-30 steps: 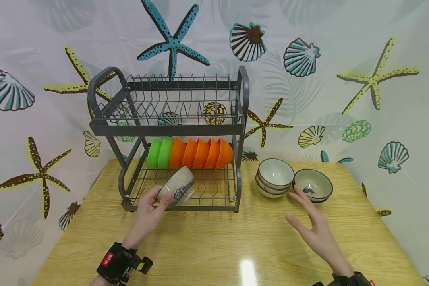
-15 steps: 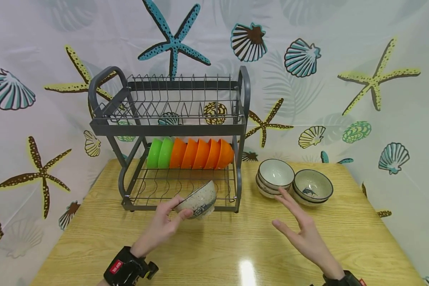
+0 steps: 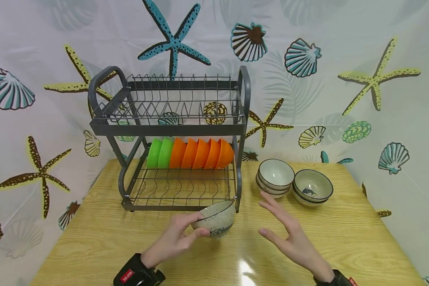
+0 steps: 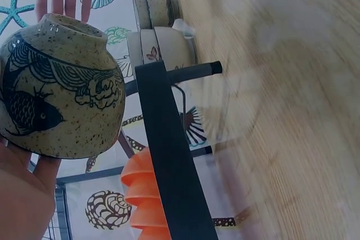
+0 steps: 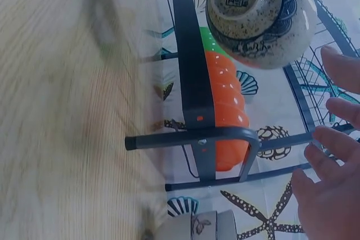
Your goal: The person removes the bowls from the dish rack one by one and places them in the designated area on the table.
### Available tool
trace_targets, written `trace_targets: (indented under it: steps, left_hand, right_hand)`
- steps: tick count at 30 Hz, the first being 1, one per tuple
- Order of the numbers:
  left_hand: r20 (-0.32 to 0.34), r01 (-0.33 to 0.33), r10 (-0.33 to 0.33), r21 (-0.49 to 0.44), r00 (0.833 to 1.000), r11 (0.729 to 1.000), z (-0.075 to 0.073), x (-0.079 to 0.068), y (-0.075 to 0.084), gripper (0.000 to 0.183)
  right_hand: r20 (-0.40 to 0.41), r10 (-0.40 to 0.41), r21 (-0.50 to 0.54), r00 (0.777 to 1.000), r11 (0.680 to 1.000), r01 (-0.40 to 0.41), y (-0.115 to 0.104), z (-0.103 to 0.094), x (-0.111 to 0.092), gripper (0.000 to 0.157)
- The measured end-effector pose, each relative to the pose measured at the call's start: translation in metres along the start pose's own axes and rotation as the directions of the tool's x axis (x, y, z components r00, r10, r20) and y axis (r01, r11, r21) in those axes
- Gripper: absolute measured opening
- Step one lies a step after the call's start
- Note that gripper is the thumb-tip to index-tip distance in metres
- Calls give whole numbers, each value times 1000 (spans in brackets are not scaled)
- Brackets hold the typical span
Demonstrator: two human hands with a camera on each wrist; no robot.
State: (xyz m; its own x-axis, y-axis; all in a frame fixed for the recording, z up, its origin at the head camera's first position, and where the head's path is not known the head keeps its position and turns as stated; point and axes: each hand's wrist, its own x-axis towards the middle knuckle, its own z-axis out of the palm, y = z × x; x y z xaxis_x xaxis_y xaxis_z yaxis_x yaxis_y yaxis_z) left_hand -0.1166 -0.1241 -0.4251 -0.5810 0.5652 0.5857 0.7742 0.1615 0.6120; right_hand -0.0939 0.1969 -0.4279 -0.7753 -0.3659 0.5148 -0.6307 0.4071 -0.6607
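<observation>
Above the desk [image 3: 93, 242], left hand [image 3: 175, 240] grips the tilted speckled bowl [image 3: 217, 219] (right hand [image 3: 289, 240] spread, holding nothing); firm pinch, slow levelling seem best.

Beyond our left hand [image 3: 176, 240] stands the rack [image 3: 168, 130], bowls [image 3: 196, 154] on its lower tier [image 3: 164, 207]; beyond our right hand [image 3: 293, 240], bowl stacks [image 3: 275, 176].

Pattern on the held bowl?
The bowl has a dark blue fish and waves, best in left wrist view.

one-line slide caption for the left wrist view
Left hand holds a fish-patterned bowl, with the rack and orange bowls behind.
</observation>
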Motion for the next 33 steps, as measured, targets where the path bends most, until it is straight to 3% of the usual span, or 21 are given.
trace_targets:
  steps: [9,15,19,25,29,33]
  left_hand:
    - [27,-79,78,31,997,996,15,2,2,11]
    - [70,-135,129,82,989,987,18,6,5,16]
    - [102,-148,137,113,985,982,19,6,6,18]
    - [167,-160,143,94,976,983,20,8,8,11]
    - [204,-158,132,118,970,980,21,8,9,9]
    - [238,-128,94,131,967,983,23,7,11,10]
  right_hand:
    - [37,-148,43,988,988,146,-5,16,3,70]
    - [61,-168,54,984,985,165,-10,24,2,68]
    - [60,-214,65,975,976,210,-11,28,3,63]
    - [85,-305,118,949,948,294,-10,35,7,43]
    - [121,-313,155,942,943,294,-11,36,8,33]
    - [151,-313,123,938,947,296,-13,35,6,26]
